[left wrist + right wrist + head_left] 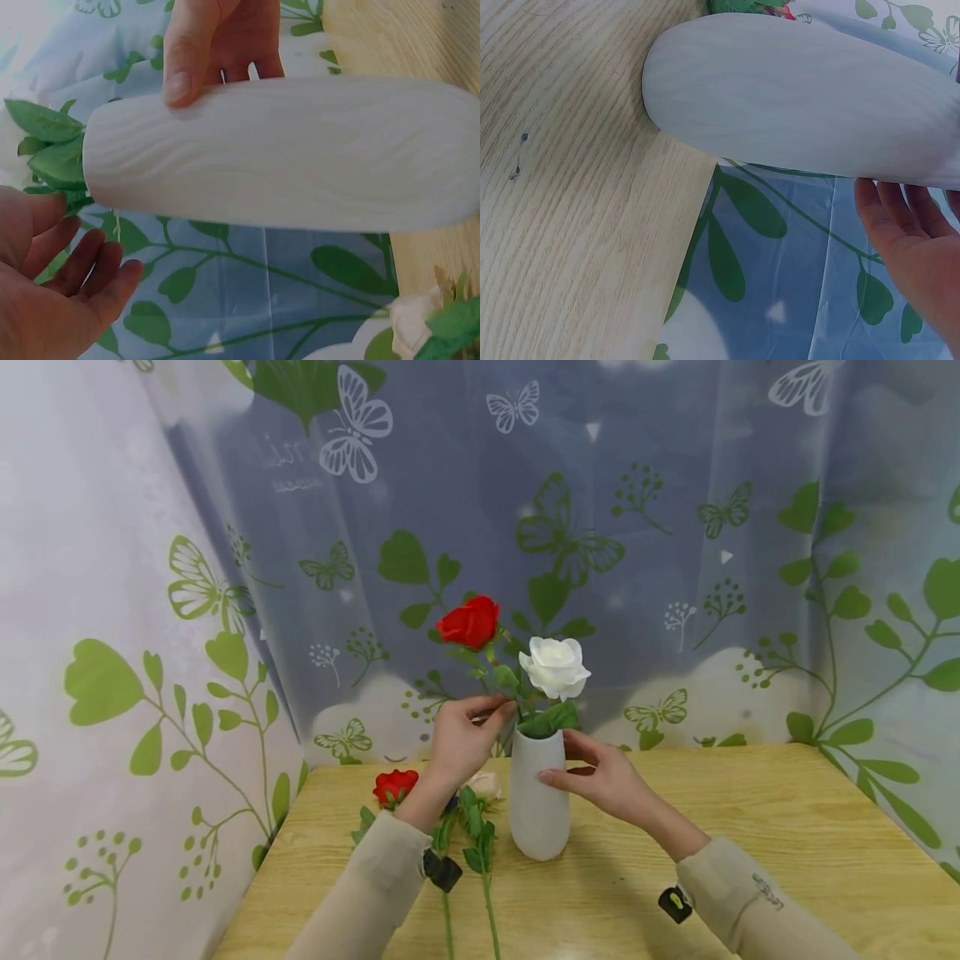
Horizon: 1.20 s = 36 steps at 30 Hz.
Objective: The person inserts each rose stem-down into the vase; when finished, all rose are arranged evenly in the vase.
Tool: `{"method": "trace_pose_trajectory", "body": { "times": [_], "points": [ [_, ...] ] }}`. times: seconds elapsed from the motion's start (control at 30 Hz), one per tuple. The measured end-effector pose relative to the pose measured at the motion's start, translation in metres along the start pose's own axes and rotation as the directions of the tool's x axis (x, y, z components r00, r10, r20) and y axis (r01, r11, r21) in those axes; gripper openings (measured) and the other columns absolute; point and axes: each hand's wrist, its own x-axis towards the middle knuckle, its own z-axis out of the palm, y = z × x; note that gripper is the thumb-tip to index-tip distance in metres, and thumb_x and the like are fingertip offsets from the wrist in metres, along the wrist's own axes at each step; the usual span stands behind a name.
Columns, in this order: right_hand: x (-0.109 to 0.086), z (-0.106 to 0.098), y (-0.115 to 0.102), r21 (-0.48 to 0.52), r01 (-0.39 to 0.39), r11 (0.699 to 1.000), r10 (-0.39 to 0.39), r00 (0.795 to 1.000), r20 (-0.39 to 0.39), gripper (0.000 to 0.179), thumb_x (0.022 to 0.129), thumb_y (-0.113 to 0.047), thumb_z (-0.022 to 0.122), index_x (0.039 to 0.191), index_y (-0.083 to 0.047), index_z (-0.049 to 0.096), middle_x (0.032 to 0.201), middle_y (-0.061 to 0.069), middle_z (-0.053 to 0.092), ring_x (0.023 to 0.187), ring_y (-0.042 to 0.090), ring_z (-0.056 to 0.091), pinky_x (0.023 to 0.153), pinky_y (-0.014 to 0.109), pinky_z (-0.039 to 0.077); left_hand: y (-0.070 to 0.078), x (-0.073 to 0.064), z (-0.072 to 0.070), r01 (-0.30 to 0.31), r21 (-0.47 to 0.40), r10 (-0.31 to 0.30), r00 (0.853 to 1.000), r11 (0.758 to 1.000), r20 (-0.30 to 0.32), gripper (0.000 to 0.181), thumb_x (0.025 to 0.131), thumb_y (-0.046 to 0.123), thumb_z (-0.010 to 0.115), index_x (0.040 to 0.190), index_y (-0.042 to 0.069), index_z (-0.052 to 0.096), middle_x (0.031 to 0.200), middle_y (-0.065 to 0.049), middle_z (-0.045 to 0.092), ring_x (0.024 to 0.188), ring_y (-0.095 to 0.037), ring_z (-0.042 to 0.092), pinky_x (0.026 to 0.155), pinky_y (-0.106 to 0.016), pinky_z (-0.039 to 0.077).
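A tall white vase (540, 810) with a rippled surface stands upright on the table. My right hand (611, 777) holds it near the top, thumb on the front and the other fingers on its far side. Out of the vase rises a white rose (555, 668), its green leaves (56, 161) at the mouth. To its left is an upright red rose (470, 622). My left hand (465, 735) is at the vase's rim, thumb and forefinger pinching the red rose's stem among the leaves. The stem's lower end is hidden.
Left of the vase, a second red rose (395, 785) and a cream rose (483, 786) lie on the wooden table (750, 827), with green stems (489, 902) pointing toward me. My left forearm partly covers them. A patterned cloth (450, 485) hangs behind the table.
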Motion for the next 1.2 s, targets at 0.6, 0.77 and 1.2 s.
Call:
{"method": "trace_pose_trajectory", "body": {
  "times": [0.6, 0.77, 1.2],
  "points": [
    [-0.003, -0.001, 0.002, 0.029, 0.016, 0.999, -0.016, 1.0, 0.003, 0.075, 0.096, -0.034, 0.08, 0.161, -0.02, 0.044, 0.152, 0.01, 0.059, 0.135, 0.037, 0.061, 0.099, 0.04, 0.062, 0.0, 0.0, 0.006, 0.024, 0.013, -0.026, 0.992, 1.0, 0.123, 0.018, 0.098, 0.011, 0.071, 0.106, 0.001, 0.083, 0.11, -0.017, 0.08, 0.096, -0.033, 0.077, 0.075, -0.033, 0.065],
    [-0.003, -0.001, 0.0, 0.025, 0.017, 1.0, -0.017, 1.0, 0.003, 0.073, 0.096, -0.034, 0.08, 0.16, -0.023, 0.046, 0.151, 0.009, 0.06, 0.134, 0.036, 0.062, 0.098, 0.041, 0.063, -0.003, -0.002, 0.001, 0.104, -0.027, -0.099, 0.983, 0.994, 0.156, 0.023, 0.101, 0.017, 0.071, 0.117, 0.005, 0.081, 0.113, -0.015, 0.08, 0.098, -0.026, 0.077, 0.075, -0.027, 0.062],
    [-0.002, 0.001, 0.0, 0.016, -0.015, 1.0, 0.015, 1.0, -0.005, 0.08, 0.095, -0.036, 0.081, 0.162, -0.018, 0.041, 0.151, 0.011, 0.06, 0.134, 0.038, 0.062, 0.099, 0.044, 0.062, -0.016, -0.011, -0.021, 0.125, -0.076, -0.108, 0.974, 0.989, 0.197, 0.026, 0.102, 0.014, 0.069, 0.12, -0.003, 0.078, 0.113, -0.022, 0.079, 0.099, -0.033, 0.078, 0.09, -0.042, 0.065]
  ]
}}
